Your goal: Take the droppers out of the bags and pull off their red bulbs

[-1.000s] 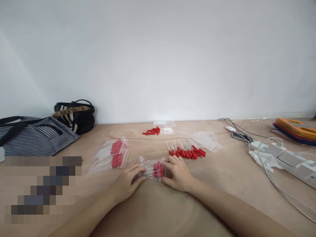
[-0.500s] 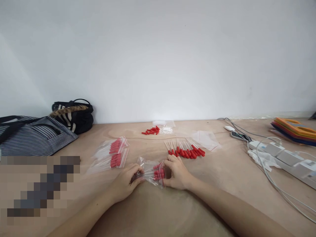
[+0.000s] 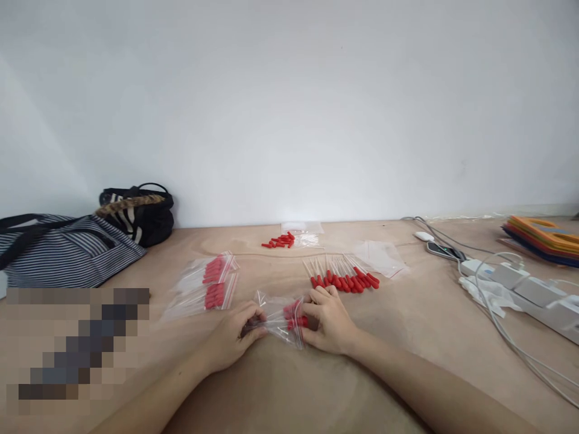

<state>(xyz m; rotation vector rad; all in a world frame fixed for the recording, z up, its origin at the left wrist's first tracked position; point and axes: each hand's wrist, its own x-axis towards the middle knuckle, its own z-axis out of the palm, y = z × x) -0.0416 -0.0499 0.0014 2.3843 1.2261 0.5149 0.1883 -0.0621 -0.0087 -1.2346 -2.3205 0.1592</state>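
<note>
A left hand (image 3: 237, 334) pinched one end of a clear bag (image 3: 274, 310) on the near middle of a table (image 3: 289, 389) while the right hand (image 3: 332, 322) pinched the other, around red-tipped sticks (image 3: 295, 324); two packed bags (image 3: 215, 296) lay farther left.

Left hand (image 3: 233, 336), right hand (image 3: 333, 322): bare. Left forearm (image 3: 165, 392) bare, one small spot (image 3: 180, 373) on it. Right forearm (image 3: 416, 377) bare, tapering to wrist (image 3: 355, 341).

The mouth of the clear plastic bag (image 3: 277, 335) now dips lower at its near corner, its film spread wider beside my left hand (image 3: 235, 334). Inside, the red-tipped white sticks (image 3: 296, 323) have loosened from one tight cluster, shifting toward my right hand (image 3: 333, 319).
</note>
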